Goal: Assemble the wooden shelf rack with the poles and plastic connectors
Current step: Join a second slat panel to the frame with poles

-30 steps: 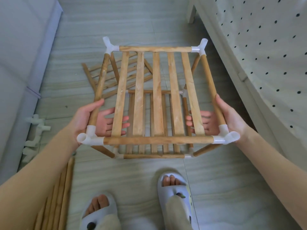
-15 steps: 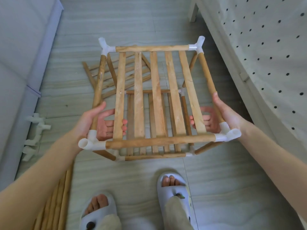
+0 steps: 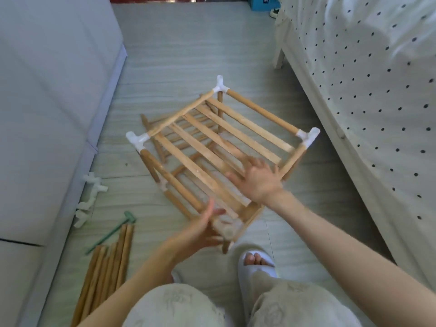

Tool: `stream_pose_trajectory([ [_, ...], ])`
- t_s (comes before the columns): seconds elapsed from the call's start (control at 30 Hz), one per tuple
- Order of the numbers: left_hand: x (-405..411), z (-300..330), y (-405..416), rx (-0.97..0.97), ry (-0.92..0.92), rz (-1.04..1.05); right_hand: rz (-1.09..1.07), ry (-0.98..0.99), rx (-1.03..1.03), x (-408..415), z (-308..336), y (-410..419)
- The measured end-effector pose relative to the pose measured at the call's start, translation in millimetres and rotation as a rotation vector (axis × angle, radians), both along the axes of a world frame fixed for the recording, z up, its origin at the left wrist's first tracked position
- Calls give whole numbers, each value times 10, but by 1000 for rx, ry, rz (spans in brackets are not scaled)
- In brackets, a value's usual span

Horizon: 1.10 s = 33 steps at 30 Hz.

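The wooden rack (image 3: 221, 149) is being held tilted over the middle of the floor (image 3: 188, 55), likely so it can be turned. The right hand (image 3: 257, 180) is being laid on the slats with fingers spread flat. The left hand (image 3: 200, 230) is being pressed, fingers straight, against the near corner. Spare poles (image 3: 106, 267) are lying by the floor's left edge.

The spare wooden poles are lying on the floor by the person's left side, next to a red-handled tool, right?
Nearly. In the head view the spare wooden poles do lie on the floor on the person's left, but the tool beside them is green, not red. Its head sits just beyond the poles' far ends.
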<state>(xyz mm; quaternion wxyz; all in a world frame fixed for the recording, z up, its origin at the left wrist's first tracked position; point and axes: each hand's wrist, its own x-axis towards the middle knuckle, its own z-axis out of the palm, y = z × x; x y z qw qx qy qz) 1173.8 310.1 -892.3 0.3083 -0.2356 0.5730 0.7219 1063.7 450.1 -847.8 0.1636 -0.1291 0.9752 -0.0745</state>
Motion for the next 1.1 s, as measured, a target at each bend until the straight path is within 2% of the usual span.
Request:
stream_pose_trajectory([
  [0.07, 103, 22, -8, -39, 44, -192, 0, -39, 30, 85, -129, -172],
  [0.13, 127, 19, -165, -67, 107, -222, 25, -22, 73, 97, -243, -200],
  [0.2, 115, 4, -403, -120, 129, -66, 64, 20, 85, 59, -318, -151],
  [0.23, 102, -23, -524, -104, 115, 90, 85, 36, 81, 24, -338, -111],
  [0.33, 11, -102, -851, 241, 105, 645, 142, 52, 57, -91, -350, 27],
  [0.4, -109, -107, -997, 499, 153, 851, 180, 54, 52, -143, -343, 124],
  [0.5, -300, -82, -1027, 753, 254, 978, 225, 68, 54, -178, -328, 222],
  [0.6, -365, -121, -1003, 781, 358, 1042, 244, 97, 81, -159, -325, 236],
  [0.73, -414, -226, -1050, 922, 329, 1073, 250, 152, 118, -112, -317, 223],
  [0.8, -517, -213, -1056, 931, 278, 1091, 254, 162, 137, -103, -317, 225],
  [0.93, -683, -170, -1077, 780, 164, 1157, 261, 163, 146, -107, -308, 215],
  [1.1, -699, -187, -1083, 704, 138, 1202, 272, 163, 160, -98, -292, 200],
])
